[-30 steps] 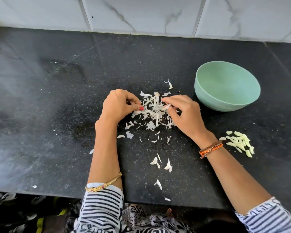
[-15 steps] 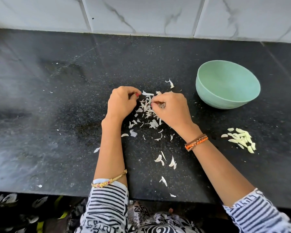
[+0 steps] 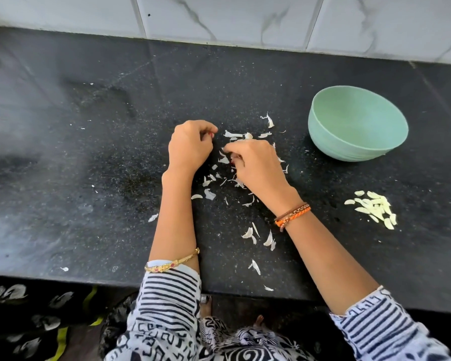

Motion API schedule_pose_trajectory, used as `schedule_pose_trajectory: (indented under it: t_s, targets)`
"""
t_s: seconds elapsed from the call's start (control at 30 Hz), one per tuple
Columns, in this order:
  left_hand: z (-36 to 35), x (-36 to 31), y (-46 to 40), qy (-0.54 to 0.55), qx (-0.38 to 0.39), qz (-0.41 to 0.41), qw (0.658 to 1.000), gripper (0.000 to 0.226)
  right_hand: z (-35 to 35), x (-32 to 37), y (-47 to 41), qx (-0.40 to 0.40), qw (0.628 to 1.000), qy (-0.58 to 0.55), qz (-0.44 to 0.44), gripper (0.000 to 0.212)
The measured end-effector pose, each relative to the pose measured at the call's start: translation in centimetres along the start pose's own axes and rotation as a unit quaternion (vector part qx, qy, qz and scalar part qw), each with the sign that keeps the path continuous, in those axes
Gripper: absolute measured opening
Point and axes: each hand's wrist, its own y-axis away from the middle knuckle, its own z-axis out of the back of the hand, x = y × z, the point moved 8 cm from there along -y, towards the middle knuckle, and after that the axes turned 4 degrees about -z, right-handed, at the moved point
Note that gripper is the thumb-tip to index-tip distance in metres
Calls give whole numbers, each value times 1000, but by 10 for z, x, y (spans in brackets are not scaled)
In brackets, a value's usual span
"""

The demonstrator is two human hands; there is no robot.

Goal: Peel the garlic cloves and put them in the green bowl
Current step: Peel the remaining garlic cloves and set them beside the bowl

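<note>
both hands are down in the peel scatter [image 3: 242, 162] mid-counter. left hand [image 3: 190, 147] has its fingers curled under; can't tell whether it holds a clove or skin, nothing shows in it. right hand [image 3: 255, 165] is curled too, fingertips tucked toward the left one, contents hidden; can't tell there either.

peeled cloves [image 3: 375, 208] sit in a loose pile on the black counter [image 3: 89, 178], about 4 o'clock from the right hand and well apart from it. most lie with their long axes running roughly 10-to-4. green bowl [image 3: 357, 123] is at about 2 o'clock from the right hand, near it, and shows nothing inside. the pile is at 6 o'clock from the bowl, not touching.

judgement: right hand is the nearer one to both pile and bowl, so the transfer is its job: reach out to 4, gather, carry up to 12. the left would have to cross over.
</note>
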Motion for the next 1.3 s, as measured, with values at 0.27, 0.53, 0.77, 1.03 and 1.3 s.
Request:
schedule_pose_trajectory:
  t_s: [0.27,0.53,0.77,1.03,1.3]
  targets:
    - [0,0,0,76,-15,-2,997,23,29,-20,8,-141,976,-164,-36,24]
    - [-6,-6,2,104,5,-6,995,20,39,-39,10,-157,967,-182,-78,36]
    - [-4,-6,0,77,-4,-8,997,20,0,-38,23,211,971,17,-107,60]
    - [-9,-9,-2,32,5,-17,999,22,10,-26,20,41,999,3,-27,31]
    - [-15,-18,-2,13,18,-58,998,23,43,-53,18,-96,979,-120,-134,15]
